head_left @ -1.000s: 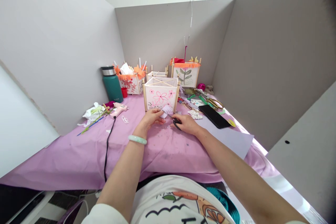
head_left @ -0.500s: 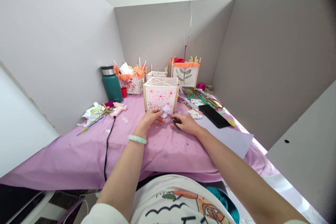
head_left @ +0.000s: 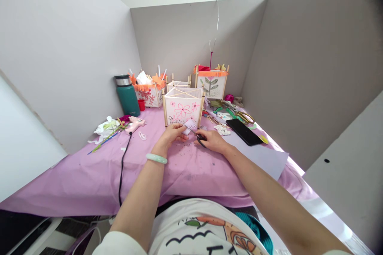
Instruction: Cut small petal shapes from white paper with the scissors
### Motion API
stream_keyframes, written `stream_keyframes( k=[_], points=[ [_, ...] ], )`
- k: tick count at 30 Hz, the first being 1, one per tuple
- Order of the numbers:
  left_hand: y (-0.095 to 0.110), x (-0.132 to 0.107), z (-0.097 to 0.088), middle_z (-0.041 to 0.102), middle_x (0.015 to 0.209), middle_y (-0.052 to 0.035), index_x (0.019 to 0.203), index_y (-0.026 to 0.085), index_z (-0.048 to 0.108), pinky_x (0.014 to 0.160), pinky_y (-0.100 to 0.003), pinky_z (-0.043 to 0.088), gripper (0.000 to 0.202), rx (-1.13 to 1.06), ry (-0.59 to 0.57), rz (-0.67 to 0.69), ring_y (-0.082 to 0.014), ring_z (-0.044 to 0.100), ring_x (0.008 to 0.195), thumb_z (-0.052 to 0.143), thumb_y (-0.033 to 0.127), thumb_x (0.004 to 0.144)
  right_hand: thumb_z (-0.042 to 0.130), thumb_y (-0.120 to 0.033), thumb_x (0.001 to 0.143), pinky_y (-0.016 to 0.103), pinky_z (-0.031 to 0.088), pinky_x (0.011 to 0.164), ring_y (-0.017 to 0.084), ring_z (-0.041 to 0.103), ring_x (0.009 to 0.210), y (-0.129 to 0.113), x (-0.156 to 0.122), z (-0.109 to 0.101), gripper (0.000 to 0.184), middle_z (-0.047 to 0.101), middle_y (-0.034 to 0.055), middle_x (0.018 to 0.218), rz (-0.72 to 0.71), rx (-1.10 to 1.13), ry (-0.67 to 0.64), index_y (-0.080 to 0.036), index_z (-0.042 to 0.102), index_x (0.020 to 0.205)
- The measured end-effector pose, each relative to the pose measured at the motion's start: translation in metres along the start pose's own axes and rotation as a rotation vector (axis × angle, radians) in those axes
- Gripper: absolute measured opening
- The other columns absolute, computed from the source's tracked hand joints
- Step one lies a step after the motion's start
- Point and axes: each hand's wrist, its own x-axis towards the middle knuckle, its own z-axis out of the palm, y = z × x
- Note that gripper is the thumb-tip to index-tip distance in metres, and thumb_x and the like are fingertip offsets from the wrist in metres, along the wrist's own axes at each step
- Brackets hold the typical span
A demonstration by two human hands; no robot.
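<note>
Left hand [head_left: 172, 133]: closed on a small pale paper piece [head_left: 189, 124], just in front of the pink-flower lantern box [head_left: 183, 106].
Right hand [head_left: 211, 141]: grips black scissors [head_left: 200, 137], blades meeting the paper.
Surface: purple cloth [head_left: 89, 175].
Clearance: bare cloth toward near edge; phone [head_left: 247, 132] right, glue gun [head_left: 135, 124] left.

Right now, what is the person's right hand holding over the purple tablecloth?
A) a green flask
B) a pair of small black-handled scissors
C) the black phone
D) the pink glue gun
B: the right hand grips the scissors, blades pointing at the pale paper strip held by the left hand; the flask, phone and glue gun lie untouched on the tablecloth.
</note>
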Motion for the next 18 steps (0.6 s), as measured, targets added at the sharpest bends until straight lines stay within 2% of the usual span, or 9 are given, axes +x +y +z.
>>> stream_keyframes(
  k=[4,13,18],
  points=[
    [-0.0007,0.0002,-0.0004,0.067,0.061,-0.0047,0.081,0.012,0.065,0.052,-0.023,0.053,0.020,-0.007,-0.005,0.001,-0.0156,0.067,0.053,0.078,0.028,0.082,0.074,-0.035,0.085,0.024,0.039,0.065,0.016,0.065,0.072,0.0010,0.0003,0.0010,0.034,0.076,0.0061,0.089,0.003,0.005,0.000,-0.018,0.072,0.114],
    [0.0001,-0.0008,0.0003,0.068,0.061,-0.0050,0.083,0.011,0.066,0.052,-0.023,0.054,0.013,-0.003,-0.004,0.007,-0.0150,0.067,0.052,0.071,0.023,0.087,0.074,-0.037,0.085,0.024,0.039,0.065,0.016,0.065,0.072,0.0028,0.0001,0.0015,0.034,0.075,0.0059,0.089,-0.016,0.011,0.004,-0.018,0.072,0.113],
    [0.0005,-0.0013,0.0003,0.067,0.061,-0.0058,0.081,0.011,0.066,0.052,-0.023,0.053,0.019,-0.007,-0.007,0.005,-0.0157,0.067,0.052,0.076,0.026,0.084,0.073,-0.037,0.085,0.024,0.040,0.066,0.017,0.066,0.075,0.0041,0.0002,0.0020,0.034,0.076,0.0061,0.090,-0.021,0.017,0.004,-0.018,0.071,0.113]
  ],
)
